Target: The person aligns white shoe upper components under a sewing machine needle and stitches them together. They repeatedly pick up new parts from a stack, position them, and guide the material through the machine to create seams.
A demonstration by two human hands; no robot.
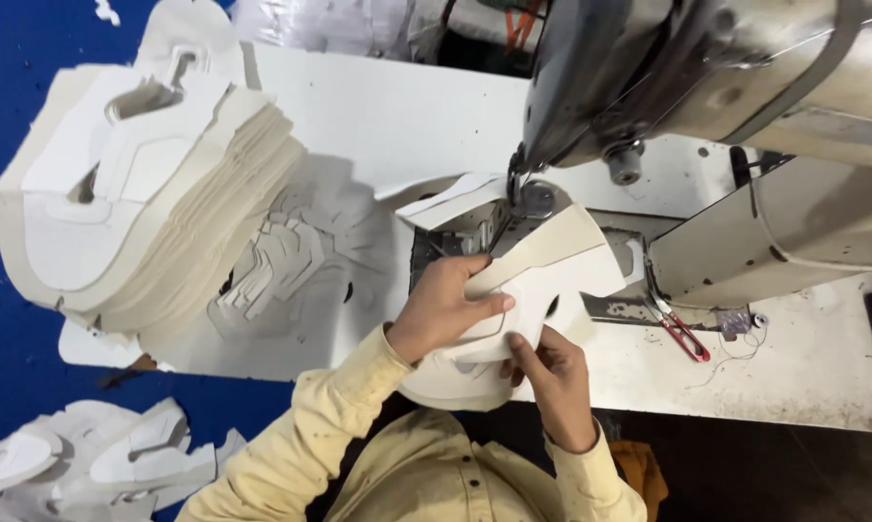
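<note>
Head view looks down on a white tabletop [387, 116], scuffed and speckled along its near edge, with a grey sewing machine [706, 77] standing over it at the right. Both hands hold a white cut shoe piece [542, 280] just under the needle: the left hand [443, 307] lies on top with its fingers [489, 304] closed down over the piece, and the right hand [552, 372] pinches the near edge between thumb and fingers. A tall stack of cream pieces [146, 193] sits at the tabletop's left end, and red-handled snips [685, 338] lie near the machine. Below, more white pieces [117, 459] lie scattered on a blue floor [11, 358].
</note>
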